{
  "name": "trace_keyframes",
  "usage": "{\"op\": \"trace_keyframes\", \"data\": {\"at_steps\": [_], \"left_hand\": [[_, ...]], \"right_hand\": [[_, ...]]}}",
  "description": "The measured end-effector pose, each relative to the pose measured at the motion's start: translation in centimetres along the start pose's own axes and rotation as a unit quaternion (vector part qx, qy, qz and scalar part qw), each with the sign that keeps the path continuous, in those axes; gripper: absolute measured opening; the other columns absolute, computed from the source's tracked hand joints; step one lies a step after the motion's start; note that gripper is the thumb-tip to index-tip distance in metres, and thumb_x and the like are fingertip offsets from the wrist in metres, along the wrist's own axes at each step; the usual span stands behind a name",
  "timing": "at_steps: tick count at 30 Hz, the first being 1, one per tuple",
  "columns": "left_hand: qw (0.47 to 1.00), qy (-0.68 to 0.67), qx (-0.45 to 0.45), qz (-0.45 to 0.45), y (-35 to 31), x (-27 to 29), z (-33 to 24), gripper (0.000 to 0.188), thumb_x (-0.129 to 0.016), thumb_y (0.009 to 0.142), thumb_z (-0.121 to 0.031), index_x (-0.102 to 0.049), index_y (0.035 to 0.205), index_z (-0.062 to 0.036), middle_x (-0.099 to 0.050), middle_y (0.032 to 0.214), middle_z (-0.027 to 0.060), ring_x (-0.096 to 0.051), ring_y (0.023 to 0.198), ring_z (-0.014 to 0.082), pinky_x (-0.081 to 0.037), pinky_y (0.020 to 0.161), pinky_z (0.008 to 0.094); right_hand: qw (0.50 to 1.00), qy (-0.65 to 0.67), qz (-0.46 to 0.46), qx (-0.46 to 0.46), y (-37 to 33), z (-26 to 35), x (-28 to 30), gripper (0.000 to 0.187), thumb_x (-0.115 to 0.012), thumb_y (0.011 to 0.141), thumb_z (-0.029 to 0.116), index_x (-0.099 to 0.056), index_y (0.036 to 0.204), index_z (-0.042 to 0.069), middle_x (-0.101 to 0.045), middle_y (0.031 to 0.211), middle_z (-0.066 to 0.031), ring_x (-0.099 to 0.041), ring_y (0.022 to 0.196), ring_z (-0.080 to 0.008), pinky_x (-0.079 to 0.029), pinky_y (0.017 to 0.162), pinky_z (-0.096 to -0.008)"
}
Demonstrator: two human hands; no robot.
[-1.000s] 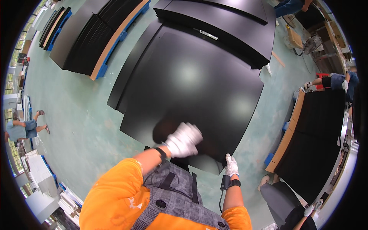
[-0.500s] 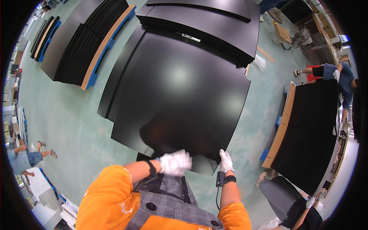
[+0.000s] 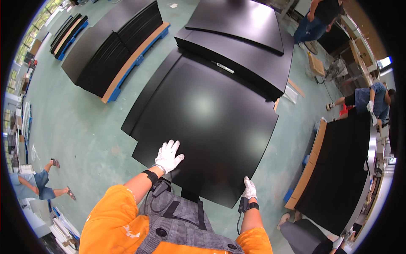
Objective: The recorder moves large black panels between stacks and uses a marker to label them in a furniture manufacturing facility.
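A large smooth black panel [image 3: 203, 122] lies in front of me, on top of another dark panel whose left border [image 3: 146, 99] shows beside it. Fingers spread, my left white-gloved hand [image 3: 168, 156] rests flat over the panel's near-left part. At the near-right corner, my right white-gloved hand [image 3: 249, 187] grips the panel's edge, its thumb side up; the fingers beneath are hidden. A white marker pen [image 3: 224, 67] lies along the far side of the panel, by a taller stack of black panels [image 3: 241, 51].
Another stack of black panels [image 3: 105, 51] stands on a blue pallet [image 3: 135, 63] to the left. On the right is a further black stack [image 3: 334, 169] with a person [image 3: 372, 99] beside it. Someone walks at the left [image 3: 38, 184], and another person [image 3: 317, 21] stands at the far right.
My left hand has moved left and away from my body, from a blur near the front edge to flat on the panel. My right hand stays at the panel's corner. The view has shifted.
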State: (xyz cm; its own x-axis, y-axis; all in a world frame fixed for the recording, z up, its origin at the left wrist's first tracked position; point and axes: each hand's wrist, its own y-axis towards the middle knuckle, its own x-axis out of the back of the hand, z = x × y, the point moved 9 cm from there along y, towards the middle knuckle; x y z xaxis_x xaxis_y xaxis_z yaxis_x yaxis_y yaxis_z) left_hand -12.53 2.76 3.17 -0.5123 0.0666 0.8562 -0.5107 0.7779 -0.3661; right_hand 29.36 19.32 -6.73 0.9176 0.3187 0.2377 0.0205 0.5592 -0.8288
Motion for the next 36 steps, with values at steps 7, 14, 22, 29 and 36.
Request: {"op": "trace_keyframes", "data": {"at_steps": [7, 14, 22, 29, 36], "left_hand": [[0.995, -0.015, -0.019, 0.099, -2.8, 0.7, 1.9, 0.064, -0.057, 0.083, -0.044, -0.043, 0.133, -0.0061, -0.032, 0.141, 0.0197, -0.037, 0.124, 0.0383, -0.038, 0.101, 0.0487], [0.990, -0.021, 0.000, 0.136, -3.8, 4.0, 1.5, 0.075, -0.056, 0.083, -0.053, -0.034, 0.142, -0.0124, -0.022, 0.150, 0.0188, -0.028, 0.132, 0.0452, -0.033, 0.107, 0.0493], [0.986, -0.061, -0.037, 0.148, -4.4, 6.5, 3.4, 0.078, -0.050, 0.084, -0.059, -0.031, 0.143, -0.0131, -0.020, 0.152, 0.0199, -0.027, 0.135, 0.0441, -0.030, 0.108, 0.0494], [0.962, -0.120, -0.176, 0.168, -7.6, 9.0, 5.0, 0.075, -0.043, 0.089, -0.058, -0.030, 0.145, -0.0098, -0.021, 0.151, 0.0214, -0.024, 0.139, 0.0345, -0.022, 0.113, 0.0382], [0.913, -0.250, -0.251, 0.203, -14.3, 19.0, 9.7, 0.072, -0.048, 0.095, -0.043, -0.021, 0.146, -0.0008, -0.023, 0.152, 0.0150, -0.023, 0.141, 0.0245, -0.020, 0.114, 0.0326]], "right_hand": [[0.999, -0.026, 0.031, 0.035, -3.2, 2.3, 1.0, 0.066, -0.063, 0.086, 0.040, -0.046, 0.128, -0.008, -0.055, 0.124, -0.0181, -0.056, 0.110, -0.0276, -0.044, 0.095, -0.0373], [0.961, 0.189, 0.199, 0.031, -10.4, 6.4, -1.0, 0.038, -0.063, 0.089, 0.029, -0.056, 0.116, 0.003, -0.063, 0.112, -0.0086, -0.061, 0.099, -0.0221, -0.050, 0.089, -0.0374], [0.930, 0.267, 0.214, 0.133, -21.8, 10.8, -3.2, 0.034, -0.063, 0.089, 0.025, -0.054, 0.115, 0.005, -0.062, 0.109, -0.0081, -0.062, 0.096, -0.0234, -0.053, 0.084, -0.0395], [0.931, 0.203, 0.211, 0.218, -34.1, 16.8, -8.1, 0.031, -0.059, 0.087, 0.015, -0.052, 0.116, 0.005, -0.061, 0.099, -0.0073, -0.062, 0.090, -0.0197, -0.053, 0.078, -0.0321], [0.925, 0.193, 0.186, 0.270, -44.2, 22.7, -15.8, 0.025, -0.063, 0.086, 0.020, -0.060, 0.106, 0.006, -0.064, 0.095, -0.0059, -0.063, 0.084, -0.0190, -0.053, 0.076, -0.0312]]}}
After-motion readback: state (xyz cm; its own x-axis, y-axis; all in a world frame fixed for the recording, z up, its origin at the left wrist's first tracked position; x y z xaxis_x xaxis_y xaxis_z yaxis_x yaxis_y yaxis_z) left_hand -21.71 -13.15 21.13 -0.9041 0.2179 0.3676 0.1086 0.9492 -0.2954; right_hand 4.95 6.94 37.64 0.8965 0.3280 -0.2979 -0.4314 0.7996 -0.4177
